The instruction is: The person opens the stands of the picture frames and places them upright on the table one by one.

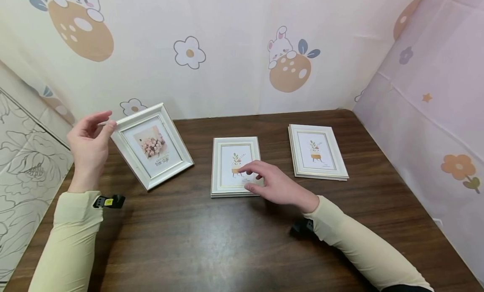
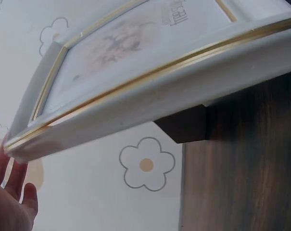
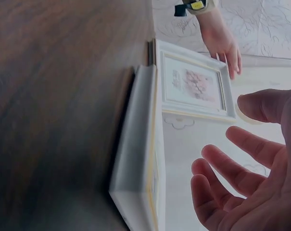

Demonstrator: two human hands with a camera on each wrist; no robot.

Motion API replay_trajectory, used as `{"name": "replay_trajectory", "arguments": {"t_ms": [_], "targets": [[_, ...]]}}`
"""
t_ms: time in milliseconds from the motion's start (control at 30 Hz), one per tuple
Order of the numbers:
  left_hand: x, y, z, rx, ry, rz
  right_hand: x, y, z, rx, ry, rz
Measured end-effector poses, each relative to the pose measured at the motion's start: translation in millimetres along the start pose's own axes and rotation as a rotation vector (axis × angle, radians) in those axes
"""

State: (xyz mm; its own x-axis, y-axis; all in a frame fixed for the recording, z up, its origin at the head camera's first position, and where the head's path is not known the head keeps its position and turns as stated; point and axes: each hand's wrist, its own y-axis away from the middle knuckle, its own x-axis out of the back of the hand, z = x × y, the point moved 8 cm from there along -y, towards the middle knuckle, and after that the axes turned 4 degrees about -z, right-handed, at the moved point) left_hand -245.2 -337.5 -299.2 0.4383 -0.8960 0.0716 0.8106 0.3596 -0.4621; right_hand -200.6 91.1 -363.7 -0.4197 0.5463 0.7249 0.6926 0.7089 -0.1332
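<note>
left hand [image 1: 90, 141] at tilted frame [image 1: 153, 147], pinch unclear, right hand [image 1: 275, 183] spread over flat frame [image 1: 230, 164]

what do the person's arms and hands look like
The left hand and right hand wear no gloves. The left sleeve and right sleeve are pale cream-yellow and reach the wrists, with a black band at the right one's lower end. A black left wrist device has a yellow label; the right wrist device is also black but blurred.

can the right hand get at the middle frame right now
Probably yes: the right hand hovers over the middle frame, holding nothing, and nothing shows between hand and frame.
</note>
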Motion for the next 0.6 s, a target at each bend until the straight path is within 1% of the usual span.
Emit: {"name": "replay_trajectory", "arguments": {"t_ms": [67,133,200,300,367,500,600], "targets": [[-3.4,2.9,8.9,-0.028,-0.079,-0.003,5,-0.1,3,-0.017,0.0,0.012],[-8.3,8.0,21.9,-0.064,-0.18,-0.003,9,0.2,7,-0.033,0.003,0.026],[-14.3,13.7,36.5,-0.108,-0.243,-0.005,13,1.0,10,-0.051,0.004,0.039],[-24.3,21.2,56.8,-0.172,-0.266,-0.021,20,2.5,18,-0.093,0.01,0.054],[-30.6,24.6,65.7,-0.206,-0.269,-0.041,24,3.4,23,-0.12,0.006,0.063],[-41.5,29.0,72.9,-0.244,-0.268,-0.096,33,5.0,32,-0.15,-0.013,0.078],[-50.6,30.5,73.7,-0.278,-0.279,-0.147,39,7.1,39,-0.172,-0.026,0.094]]}}
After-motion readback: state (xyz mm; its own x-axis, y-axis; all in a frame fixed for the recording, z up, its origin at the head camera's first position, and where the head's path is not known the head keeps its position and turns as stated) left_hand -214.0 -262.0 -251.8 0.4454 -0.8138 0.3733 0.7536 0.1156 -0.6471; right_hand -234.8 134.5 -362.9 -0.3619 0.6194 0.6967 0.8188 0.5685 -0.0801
